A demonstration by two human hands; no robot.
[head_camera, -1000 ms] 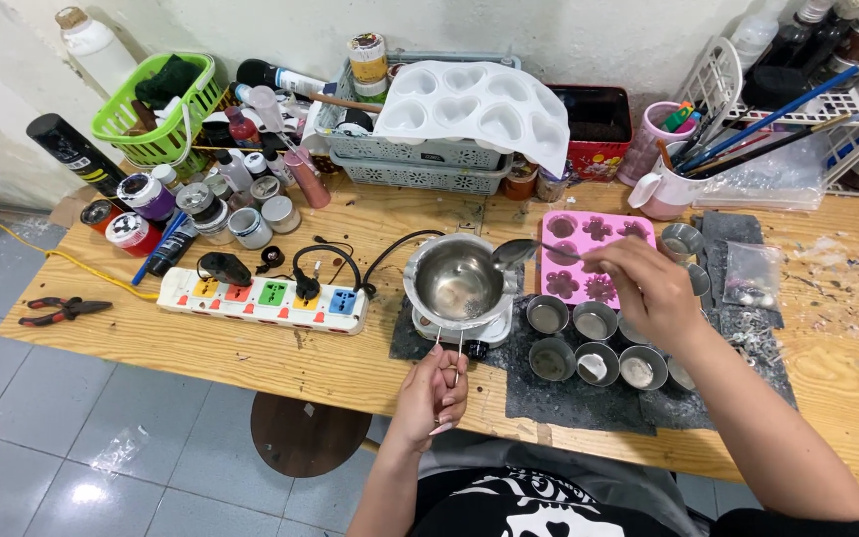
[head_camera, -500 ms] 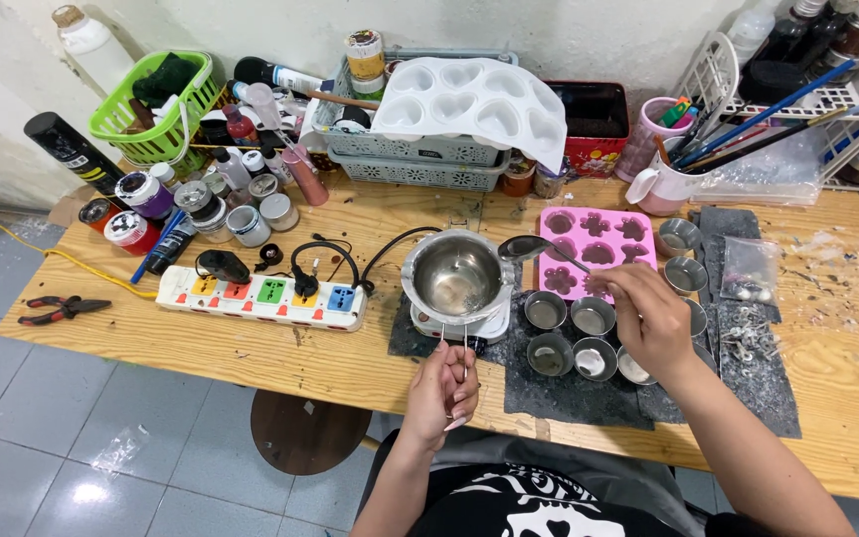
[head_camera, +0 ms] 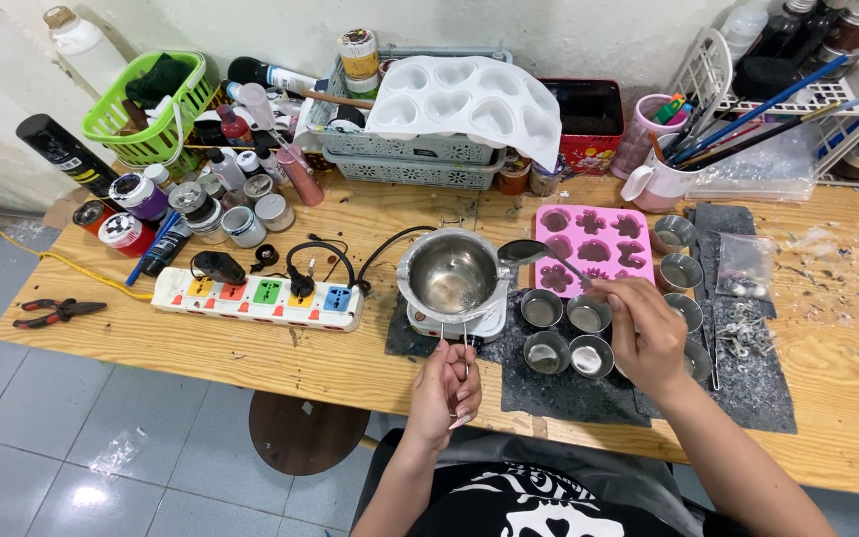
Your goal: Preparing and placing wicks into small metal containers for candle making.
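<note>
My left hand (head_camera: 446, 386) pinches the thin wire handle (head_camera: 453, 336) of a small steel melting pot (head_camera: 451, 272) that sits on a white electric warmer (head_camera: 454, 320). My right hand (head_camera: 643, 331) holds a metal spoon (head_camera: 534, 253), its bowl raised just beside the pot's right rim. Under and around my right hand stand several small round metal cups (head_camera: 564, 333) on dark mats (head_camera: 559, 390). A pink flower-shaped silicone mould (head_camera: 594, 246) lies just behind them.
A white power strip (head_camera: 258, 296) with plugs lies left of the pot. Red-handled pliers (head_camera: 47, 312) rest near the left table edge. Jars, bottles, a green basket (head_camera: 148, 109), a white heart mould (head_camera: 464, 100) and a mug of brushes (head_camera: 658, 174) crowd the back.
My right hand has drawn back toward me over the metal cups, carrying the spoon with it. The left hand still holds the pot handle.
</note>
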